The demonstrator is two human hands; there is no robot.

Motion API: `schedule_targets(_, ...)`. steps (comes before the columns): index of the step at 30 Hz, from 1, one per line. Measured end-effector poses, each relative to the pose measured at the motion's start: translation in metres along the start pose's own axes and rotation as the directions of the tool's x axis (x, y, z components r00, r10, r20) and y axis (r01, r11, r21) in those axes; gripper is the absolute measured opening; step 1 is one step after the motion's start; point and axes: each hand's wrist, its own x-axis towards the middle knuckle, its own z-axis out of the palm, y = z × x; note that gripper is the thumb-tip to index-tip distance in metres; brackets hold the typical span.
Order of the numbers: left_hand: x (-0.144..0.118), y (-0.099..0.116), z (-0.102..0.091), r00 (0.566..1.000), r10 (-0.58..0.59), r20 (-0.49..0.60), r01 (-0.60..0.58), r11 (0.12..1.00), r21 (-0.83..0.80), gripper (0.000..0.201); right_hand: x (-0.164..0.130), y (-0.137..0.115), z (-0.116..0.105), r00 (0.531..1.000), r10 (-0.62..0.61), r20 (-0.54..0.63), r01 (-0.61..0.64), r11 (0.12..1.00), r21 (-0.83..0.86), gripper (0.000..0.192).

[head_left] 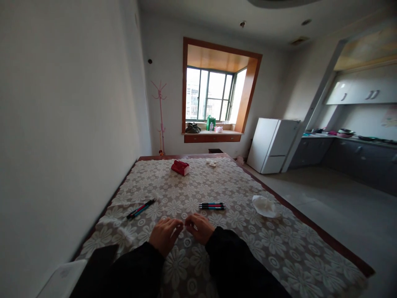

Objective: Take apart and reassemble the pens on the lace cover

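My left hand (166, 235) rests over the patterned tablecloth near the table's near side, its fingers loosely bent and the thumb a little apart. Facing it, my right hand (200, 228) is bent in the same loose way, and the fingertips of both hands almost meet. I see nothing held in either one. Just beyond my right hand lies a row of several pens (211, 206), side by side. To the left of my left hand, another small group of pens (140, 209) lies at a slant.
A crumpled white tissue (265, 206) lies to the right, with a smaller white scrap (211, 164) farther back. A red packet (180, 167) sits near the far end. At lower left are a dark flat object (101, 258) and a whitish box (63, 279). The wall borders the table's left.
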Motion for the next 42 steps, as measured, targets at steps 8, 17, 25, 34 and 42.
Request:
schedule_targets(8,0.001,0.002,-0.002,0.988,-0.153,0.034,0.153,0.988,-0.007,0.017,-0.012,0.021,-0.025,0.985,0.074,0.157,-0.045,0.982,-0.182,0.026)
schedule_targets(17,0.001,0.004,-0.004,0.974,-0.193,0.117,0.202,0.977,-0.072,0.019,-0.004,0.015,-0.014,0.999,0.002,0.045,0.005,0.988,-0.155,0.012)
schedule_targets(25,0.001,0.006,-0.007,0.974,-0.178,0.142,0.191,0.979,-0.077,0.022,-0.004,0.001,-0.008,0.998,-0.069,0.004,0.069,0.994,-0.085,0.015)
schedule_targets(34,0.000,0.004,-0.002,0.966,-0.170,0.193,0.192,0.976,-0.104,0.024,-0.005,0.002,-0.002,0.999,-0.047,-0.004,0.047,0.998,-0.043,0.032)
schedule_targets(42,0.000,0.006,-0.004,0.968,-0.162,0.193,0.193,0.969,-0.152,0.021,-0.005,-0.001,-0.003,0.999,-0.041,0.005,0.041,0.991,-0.128,0.023)
